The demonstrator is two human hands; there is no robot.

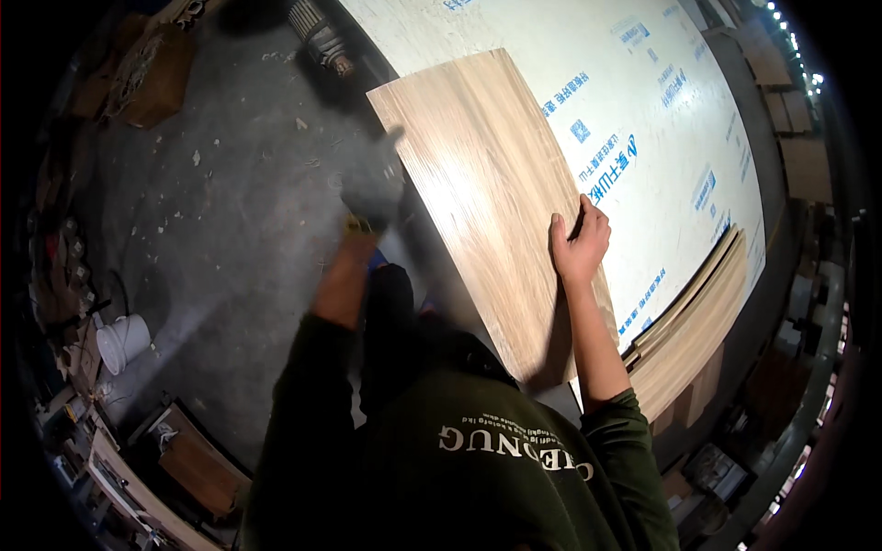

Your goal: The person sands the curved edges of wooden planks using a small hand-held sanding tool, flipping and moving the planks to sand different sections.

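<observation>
"Well, from the head view, how was the board best kept steady?"

"My judgement: by firm, even pressure. The wood-grain board [478, 202] lay under the right hand [583, 248] and stretched across toward the left, over the white printed sheet [680, 110] and past its edge. With that side overhanging, a light hold would probably have let it rock or slide."

"And the left side?"

"The left hand [372, 193] was just beyond the board's left edge, so I'd have wanted its fingers clear of the corner and its strokes, if any, along the edge."

"How did the hands stand?"

"The right was bare, its forearm reaching up and forward, thumb on the board's face, fingers close together at the right edge, holding it. The left forearm angled up toward the edge, but that hand was dark and blurred; I couldn't tell whether it was closed or held anything."

"Anything near the right forearm?"

"Just to its right, a stack of boards [689, 335]."
</observation>
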